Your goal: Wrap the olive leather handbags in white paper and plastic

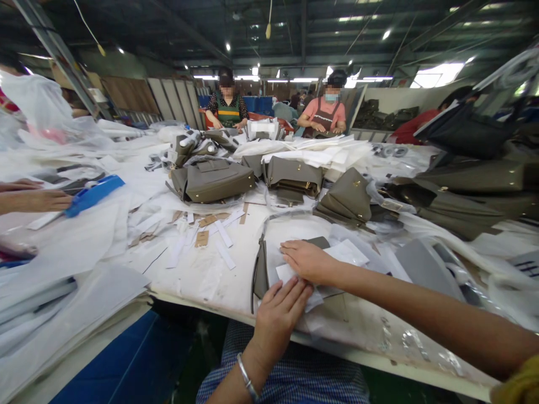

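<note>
My right hand [310,261] lies with its fingers stretched out on white, translucent wrapping sheets near the table's front edge. Just below it, my left hand [281,314], with a silver bangle at the wrist, rests flat, fingers extended over a white paper piece [285,272]. Neither hand grips anything. To the left of both hands, an olive-grey leather piece [261,268] with a thin strap shows at the sheets' edge; what else lies beneath is hidden. A small dark grey flap [318,242] and a white sheet [347,252] sit beyond my right fingers.
Several olive handbags stand behind, including one lying handbag [221,182] and an upright handbag [295,177]. Brown tags [202,239] and paper strips [223,233] are scattered left. A co-worker's hand [46,200] is beside a blue object [93,194]. Two people work across the table.
</note>
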The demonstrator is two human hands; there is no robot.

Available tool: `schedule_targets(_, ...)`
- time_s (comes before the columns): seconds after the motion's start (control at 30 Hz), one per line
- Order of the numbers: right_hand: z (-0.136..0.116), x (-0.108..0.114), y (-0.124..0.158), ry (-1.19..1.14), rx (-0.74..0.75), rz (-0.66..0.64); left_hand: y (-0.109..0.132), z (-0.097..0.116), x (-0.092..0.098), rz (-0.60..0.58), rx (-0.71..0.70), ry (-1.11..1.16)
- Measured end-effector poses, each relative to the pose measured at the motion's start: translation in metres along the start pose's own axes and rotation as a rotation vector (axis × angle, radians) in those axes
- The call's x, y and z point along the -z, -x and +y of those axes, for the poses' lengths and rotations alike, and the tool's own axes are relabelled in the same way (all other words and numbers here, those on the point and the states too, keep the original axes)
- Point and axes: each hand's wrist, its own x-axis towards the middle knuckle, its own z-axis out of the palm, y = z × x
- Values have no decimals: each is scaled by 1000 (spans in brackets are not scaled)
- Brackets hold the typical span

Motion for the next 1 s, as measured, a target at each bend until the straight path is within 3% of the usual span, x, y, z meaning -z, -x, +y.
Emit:
schedule_targets(0.2, -29, 8, 92, -233, -74, 296, 2, -2, -3, 32, -18, 25)
schedule_targets(0.3, -48, -5, 133, -221, -30, 406, 1, -3, 0, -11, -22, 29)
schedule_targets(0.37, -58, -19, 149, -152, -3, 412, 0, -3, 2, -51, -15, 34)
schedule_targets(0.57, -71, -47, 151, -64, 24, 390, 0, -4, 4, -105, -22, 26)
schedule_targets(0.77, -78, -50, 139, -155, -44, 525, -2, -6, 8, -136, -41, -11)
schedule_targets(1.0, -87, -49, 137, -232, -96, 545, -3, -14, 14, -176, -60, -49)
